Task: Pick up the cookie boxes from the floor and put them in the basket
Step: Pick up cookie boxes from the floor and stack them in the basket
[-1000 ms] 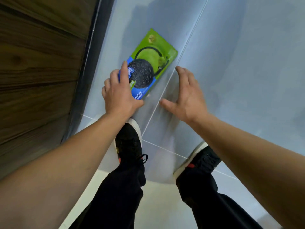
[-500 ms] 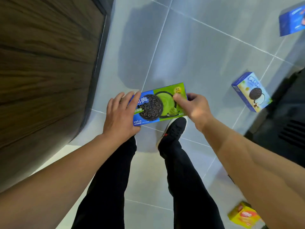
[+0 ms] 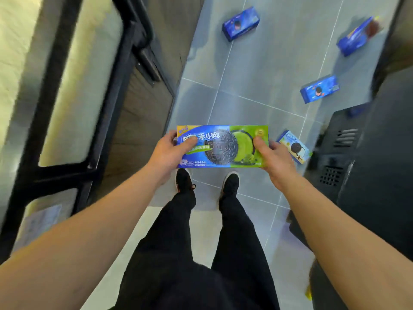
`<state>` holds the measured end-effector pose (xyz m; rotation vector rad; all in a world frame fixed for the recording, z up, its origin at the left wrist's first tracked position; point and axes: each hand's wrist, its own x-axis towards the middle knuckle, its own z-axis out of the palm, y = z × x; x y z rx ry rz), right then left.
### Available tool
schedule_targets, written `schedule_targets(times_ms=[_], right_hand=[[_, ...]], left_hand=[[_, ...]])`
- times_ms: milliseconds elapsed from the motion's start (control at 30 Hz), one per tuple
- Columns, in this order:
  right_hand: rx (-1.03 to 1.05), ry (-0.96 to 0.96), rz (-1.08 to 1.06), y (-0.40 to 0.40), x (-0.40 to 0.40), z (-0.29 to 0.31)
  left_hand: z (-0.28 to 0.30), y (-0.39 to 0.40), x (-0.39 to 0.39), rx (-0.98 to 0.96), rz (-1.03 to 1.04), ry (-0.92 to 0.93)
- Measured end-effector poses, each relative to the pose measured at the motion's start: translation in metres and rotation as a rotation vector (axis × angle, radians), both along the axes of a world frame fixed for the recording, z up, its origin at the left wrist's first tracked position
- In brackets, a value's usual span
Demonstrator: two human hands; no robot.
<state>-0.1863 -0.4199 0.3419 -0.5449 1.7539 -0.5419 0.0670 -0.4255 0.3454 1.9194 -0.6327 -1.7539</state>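
Note:
I hold a blue and green cookie box (image 3: 223,146) level in front of me, face up, above my feet. My left hand (image 3: 169,151) grips its blue end with the thumb on top. My right hand (image 3: 271,155) grips its green end the same way. Several more cookie boxes lie on the grey tiled floor: a blue one (image 3: 241,23) far ahead, a blue one (image 3: 357,38) at the far right, a blue one (image 3: 319,91) nearer, and a pale one (image 3: 295,146) just beyond my right hand. No basket is in view.
A dark wooden wall and a black-framed glass door (image 3: 73,97) run along my left. A black cabinet with vent slots (image 3: 362,157) stands at my right. My black shoes (image 3: 185,180) stand on the tiles below the box. A small yellow thing (image 3: 309,295) shows at the lower right.
The box has come up off the floor, from flat under my left hand to held level in both hands. My view has risen, so more floor and boxes show.

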Motion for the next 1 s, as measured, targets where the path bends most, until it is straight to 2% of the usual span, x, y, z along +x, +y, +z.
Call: schedule_targets(times_ms=[200, 500, 633, 833, 1000], right_hand=[[-0.135, -0.093, 0.087, 0.033, -0.006, 0.079], [-0.340, -0.220, 0.402, 0.076, -0.001, 0.137], [-0.402, -0.282, 0.646, 0.107, 0.036, 0.150], [-0.589, -0.208, 1.173, 0.153, 0.118, 0.180], [-0.647, -0.252, 1.495, 0.233, 0.200, 0.188]], left_hand=[[0.093, 0.040, 0.006, -0.205, 0.045, 0.036], [0.172, 0.180, -0.014, -0.414, 0.368, -0.061], [0.188, 0.254, 0.000, -0.416, 0.530, -0.104], [0.192, 0.367, 0.028, -0.409, 0.914, -0.146], [0.191, 0.487, 0.049, -0.411, 1.218, -0.153]])
